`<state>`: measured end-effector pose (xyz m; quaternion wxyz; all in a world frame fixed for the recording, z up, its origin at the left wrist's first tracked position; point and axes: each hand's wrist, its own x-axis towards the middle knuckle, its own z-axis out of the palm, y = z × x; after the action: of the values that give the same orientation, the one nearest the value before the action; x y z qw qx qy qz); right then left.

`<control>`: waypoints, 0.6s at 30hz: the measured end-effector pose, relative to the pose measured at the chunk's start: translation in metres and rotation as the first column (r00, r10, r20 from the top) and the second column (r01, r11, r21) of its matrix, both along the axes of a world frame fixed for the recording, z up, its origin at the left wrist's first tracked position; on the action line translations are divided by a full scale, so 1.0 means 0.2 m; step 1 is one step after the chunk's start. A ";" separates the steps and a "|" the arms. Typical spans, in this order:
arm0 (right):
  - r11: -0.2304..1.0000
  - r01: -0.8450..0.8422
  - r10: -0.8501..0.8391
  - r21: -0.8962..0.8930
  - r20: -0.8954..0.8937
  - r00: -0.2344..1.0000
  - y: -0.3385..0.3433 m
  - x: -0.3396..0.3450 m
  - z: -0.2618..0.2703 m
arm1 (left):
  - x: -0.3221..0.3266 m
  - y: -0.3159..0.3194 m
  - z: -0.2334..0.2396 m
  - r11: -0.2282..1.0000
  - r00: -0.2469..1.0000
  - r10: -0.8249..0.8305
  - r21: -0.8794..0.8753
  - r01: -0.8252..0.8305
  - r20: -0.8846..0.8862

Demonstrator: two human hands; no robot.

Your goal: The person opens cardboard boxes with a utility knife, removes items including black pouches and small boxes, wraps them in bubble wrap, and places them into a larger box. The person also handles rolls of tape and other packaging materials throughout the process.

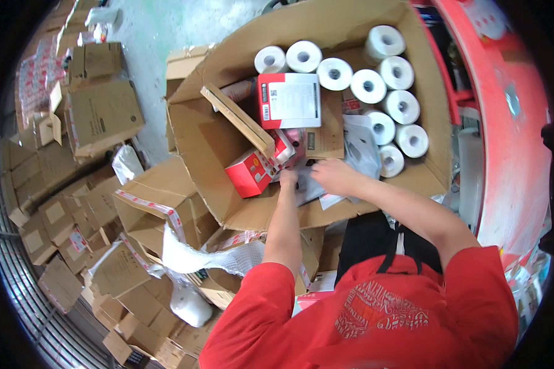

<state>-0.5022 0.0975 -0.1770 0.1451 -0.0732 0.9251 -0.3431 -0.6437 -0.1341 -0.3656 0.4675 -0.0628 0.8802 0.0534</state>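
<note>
Both my hands are inside a large open cardboard carton (240, 217). My left hand (288, 177) is at a translucent plastic bag (308, 187), beside a red and white product box (249, 175); its fingertips are hard to make out. Across the bag, my right hand (334, 177) has its fingers curled in at the bag's edge. Just beyond my right hand lies a flat brown cardboard box (325, 138). Another clear plastic bag (362, 143) rests to its right. A larger red and white box (291, 101) and a narrow brown box (237, 120) lie farther in.
Several white rolls (368, 86) stand along the carton's far and right sides. A red surface (508, 138) runs along the right. At left are many cardboard boxes (104, 115), with an open carton (161, 203) and bubble wrap (212, 256) nearer me.
</note>
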 end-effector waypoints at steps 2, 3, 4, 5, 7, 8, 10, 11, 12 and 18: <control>0.972 -0.162 0.138 0.169 0.146 0.980 -0.15 -0.31 -0.24 | -0.03 -0.06 -0.13 0.911 0.982 0.181 0.367 -0.187 0.051; 0.918 -0.331 0.277 0.218 0.242 0.930 -0.23 -0.37 -0.32 | -0.03 -0.07 -0.17 0.908 0.972 0.214 0.347 -0.236 0.099; 0.835 -0.490 0.399 0.251 0.336 0.853 -0.29 -0.39 -0.38 | -0.02 -0.06 -0.19 0.958 0.985 0.166 0.228 -0.173 0.049; 0.739 -0.594 0.467 0.316 0.395 0.791 -0.35 -0.37 -0.41 | -0.02 -0.03 -0.21 0.996 0.999 0.027 -0.080 -0.024 0.036; 0.839 -0.519 0.404 0.163 0.453 0.795 -0.41 -0.21 -0.41 | 0.02 0.06 -0.24 0.960 1.000 0.004 -0.279 0.005 0.030; 0.947 -0.317 0.269 0.057 0.401 0.876 -0.39 -0.08 -0.39 | 0.05 0.10 -0.25 0.967 1.000 -0.005 -0.255 0.004 -0.001; 0.991 -0.129 0.133 -0.034 0.321 0.938 -0.33 0.16 -0.36 | 0.10 0.19 -0.31 0.956 0.990 -0.027 -0.294 -0.014 -0.136; 0.998 -0.047 0.055 -0.037 0.255 0.965 -0.27 0.24 -0.37 | 0.12 0.23 -0.34 0.937 0.977 -0.047 -0.347 -0.029 -0.209; 0.999 -0.011 0.023 -0.047 0.262 0.965 -0.23 0.32 -0.37 | 0.15 0.24 -0.38 0.934 0.968 -0.040 -0.354 -0.053 -0.249; 0.981 -0.068 0.017 0.183 0.267 0.963 -0.10 0.25 -0.36 | 0.21 0.20 -0.46 0.963 0.858 0.022 -0.219 -0.155 -0.512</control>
<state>-0.4516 0.0769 -0.2488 0.2809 -0.0325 0.9242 -0.2566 -0.6011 -0.0943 -0.4580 0.2056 -0.1460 0.9674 -0.0227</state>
